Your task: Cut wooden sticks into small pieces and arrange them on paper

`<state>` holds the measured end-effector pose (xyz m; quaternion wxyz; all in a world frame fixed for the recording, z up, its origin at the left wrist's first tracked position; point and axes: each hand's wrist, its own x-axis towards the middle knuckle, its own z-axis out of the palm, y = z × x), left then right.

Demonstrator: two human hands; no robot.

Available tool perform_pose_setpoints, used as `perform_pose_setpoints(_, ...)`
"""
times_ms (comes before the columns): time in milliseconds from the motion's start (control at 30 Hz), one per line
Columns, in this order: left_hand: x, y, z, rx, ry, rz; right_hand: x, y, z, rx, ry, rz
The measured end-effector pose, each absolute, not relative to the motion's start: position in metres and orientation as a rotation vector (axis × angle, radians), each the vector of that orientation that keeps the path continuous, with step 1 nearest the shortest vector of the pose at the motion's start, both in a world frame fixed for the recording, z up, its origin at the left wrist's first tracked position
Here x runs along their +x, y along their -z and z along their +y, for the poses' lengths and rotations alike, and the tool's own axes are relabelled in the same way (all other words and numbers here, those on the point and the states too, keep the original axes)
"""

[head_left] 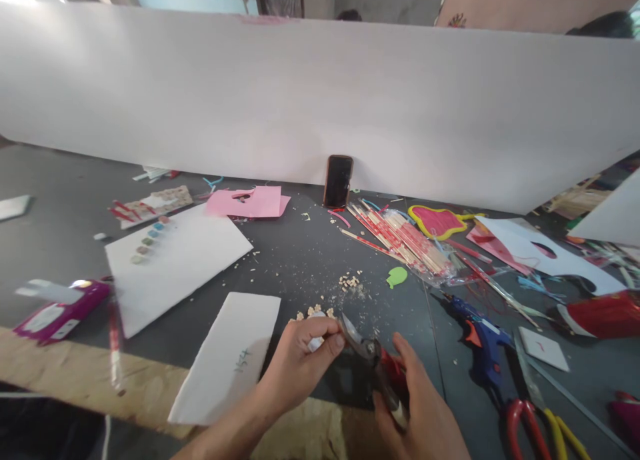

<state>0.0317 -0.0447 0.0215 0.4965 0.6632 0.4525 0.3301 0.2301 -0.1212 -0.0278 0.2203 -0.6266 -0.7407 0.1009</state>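
My right hand (417, 397) is wrapped round the red handles of a pair of pruning shears (371, 348), whose blades point up and to the left. Thumb and forefinger of my left hand (310, 350) pinch together right at the blade tips; what they hold is too small to make out. Behind that hand lie small pale wooden bits (315, 311) and something white, partly hidden by the fingers. A pile of tiny cut wooden pieces (350, 282) is scattered on the dark table just beyond the shears.
A white foam piece (235, 347) with writing lies left of my left hand. Farther off are a phone (339, 182), bagged sticks (415, 243) and a green cutout (397, 277). To the right lie a blue glue gun (483, 340) and red-handled scissors (525, 420). A white panel (300, 100) stands behind.
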Motion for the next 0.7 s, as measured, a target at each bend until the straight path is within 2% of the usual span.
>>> perform_pose_setpoints(700, 0.03, -0.03, -0.043, 1.581, -0.686, 1.14, 0.233, 0.012, -0.11, -1.737, -0.62, -2.125)
